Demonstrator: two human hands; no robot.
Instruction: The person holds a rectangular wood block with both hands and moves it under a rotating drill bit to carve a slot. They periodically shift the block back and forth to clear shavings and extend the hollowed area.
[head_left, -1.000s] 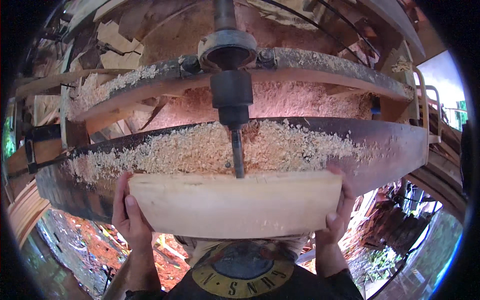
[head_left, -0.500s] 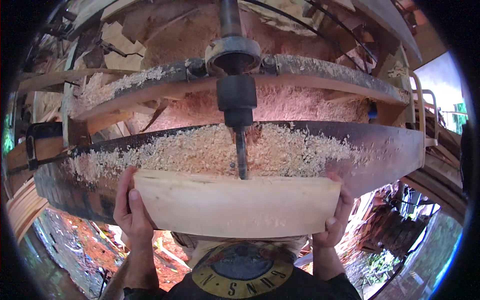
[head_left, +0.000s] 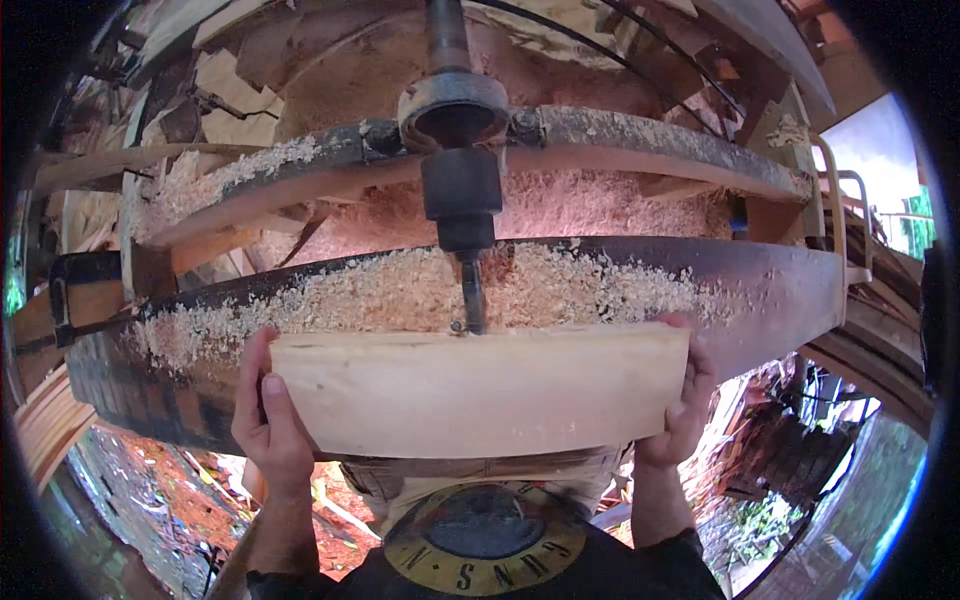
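A pale wooden board (head_left: 480,395) spans the space in front of me, held at both ends. My left hand (head_left: 268,415) grips its left end, thumb on the near face and fingers round the end. At the opposite end my right hand (head_left: 685,400) is closed round the edge. The drill bit (head_left: 472,290) hangs from a dark chuck (head_left: 461,195) and meets the board's far edge near the middle; whether its tip is inside the wood is hidden. Beneath and beyond the board lies a dark worktable (head_left: 770,285) strewn with wood shavings (head_left: 390,290).
Behind the chuck runs a crossbar (head_left: 650,140) coated with sawdust. A dark clamp (head_left: 65,295) grips the table's left end, and a pale metal clamp (head_left: 838,215) stands at the right. Stacked planks (head_left: 50,410) lie at the left. Cables (head_left: 610,50) pass overhead.
The board has shifted slightly away from me and a little to the right, both hands moving with it. The whole view has also shifted slightly.
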